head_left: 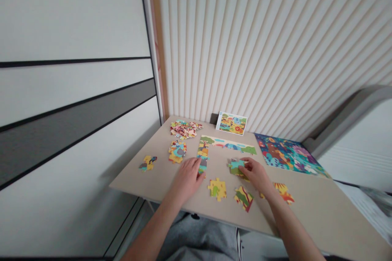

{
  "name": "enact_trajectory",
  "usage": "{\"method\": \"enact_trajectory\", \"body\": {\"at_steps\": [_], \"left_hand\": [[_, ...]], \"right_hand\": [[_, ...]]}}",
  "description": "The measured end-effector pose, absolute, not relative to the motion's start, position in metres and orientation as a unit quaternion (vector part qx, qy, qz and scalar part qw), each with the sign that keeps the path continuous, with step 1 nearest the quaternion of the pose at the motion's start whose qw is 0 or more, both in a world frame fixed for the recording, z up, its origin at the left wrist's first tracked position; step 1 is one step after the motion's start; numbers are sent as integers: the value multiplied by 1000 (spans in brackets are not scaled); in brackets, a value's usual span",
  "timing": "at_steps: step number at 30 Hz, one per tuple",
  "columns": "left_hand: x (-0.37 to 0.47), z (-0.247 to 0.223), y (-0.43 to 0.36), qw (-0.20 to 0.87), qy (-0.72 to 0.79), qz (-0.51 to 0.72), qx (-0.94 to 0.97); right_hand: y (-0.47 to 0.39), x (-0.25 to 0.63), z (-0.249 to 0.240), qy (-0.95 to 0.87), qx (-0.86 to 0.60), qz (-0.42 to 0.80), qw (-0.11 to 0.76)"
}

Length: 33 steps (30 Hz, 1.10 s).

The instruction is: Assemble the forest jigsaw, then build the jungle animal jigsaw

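Observation:
My left hand (190,174) lies at the lower end of a column of joined puzzle pieces (203,151), its fingertips touching the left edge and its thumb apart from them. The column meets a joined top row (234,145), making a corner. My right hand (255,172) pinches a turquoise and green puzzle piece (235,166); other pieces show at its lower edge, and I cannot tell whether they are held too. Nearer me lie a yellow puzzle piece with a green shape (217,189) and a green, yellow and dark red one (244,198).
A heap of loose pieces (183,129), a smaller pile (177,151) and a few pieces (148,163) lie at left. A picture card (232,123) leans at the back. Orange-yellow pieces (283,192) lie beyond my right wrist; a dark blue finished puzzle (289,154) lies at right.

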<state>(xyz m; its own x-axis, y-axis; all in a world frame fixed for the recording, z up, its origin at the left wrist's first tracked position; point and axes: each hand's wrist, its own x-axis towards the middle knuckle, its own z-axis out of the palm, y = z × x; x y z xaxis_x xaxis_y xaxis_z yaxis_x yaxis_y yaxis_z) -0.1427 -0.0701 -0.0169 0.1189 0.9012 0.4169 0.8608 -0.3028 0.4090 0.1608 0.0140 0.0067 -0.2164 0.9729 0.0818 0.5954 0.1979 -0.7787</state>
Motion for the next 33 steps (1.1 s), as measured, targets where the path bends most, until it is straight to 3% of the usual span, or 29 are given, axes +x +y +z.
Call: {"method": "enact_trajectory", "body": {"at_steps": [7,13,27,33], "left_hand": [[-145,-16,-72,29,577,305,757],[-146,-17,-71,34,574,303,760],[-140,-2,-75,57,513,288,807],[-140,-5,-73,68,516,285,805]], "right_hand": [[16,100,15,-722,-479,430,255],[10,71,1,-775,-492,330,222],[-10,60,19,-808,-563,131,117],[-39,78,30,-833,-504,141,178]]}}
